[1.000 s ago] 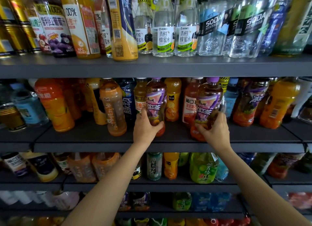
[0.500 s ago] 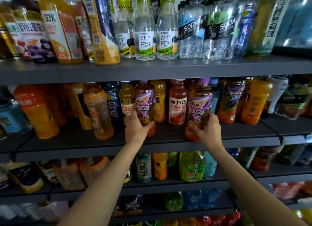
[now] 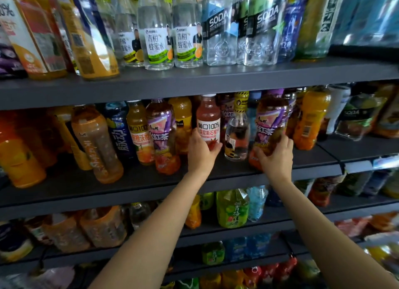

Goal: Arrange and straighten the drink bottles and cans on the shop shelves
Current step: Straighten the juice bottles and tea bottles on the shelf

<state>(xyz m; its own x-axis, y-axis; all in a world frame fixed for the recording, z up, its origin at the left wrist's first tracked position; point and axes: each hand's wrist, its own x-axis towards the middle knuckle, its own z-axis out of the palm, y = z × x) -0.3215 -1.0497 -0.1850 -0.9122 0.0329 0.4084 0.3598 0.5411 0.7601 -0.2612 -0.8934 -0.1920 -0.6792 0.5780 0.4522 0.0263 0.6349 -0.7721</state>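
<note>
On the middle shelf (image 3: 151, 180), my left hand (image 3: 201, 152) grips the base of a red juice bottle with a white "100%" label (image 3: 208, 121). My right hand (image 3: 275, 157) holds the lower part of a purple-labelled tea bottle (image 3: 272, 124), which leans slightly. Another purple-labelled tea bottle (image 3: 163, 133) stands free to the left of my left hand. A small clear bottle with a yellow-black neck band (image 3: 237, 133) stands between my hands.
Orange and brown drink bottles (image 3: 97, 144) crowd the shelf's left side, an orange juice bottle (image 3: 309, 120) its right. Clear honey-water and soda bottles (image 3: 222, 29) line the top shelf. Lower shelves hold green tea (image 3: 232, 209) and other bottles.
My left hand has left the left purple tea bottle and moved right onto the red juice bottle. My right hand keeps its hold on the right tea bottle. The camera has shifted.
</note>
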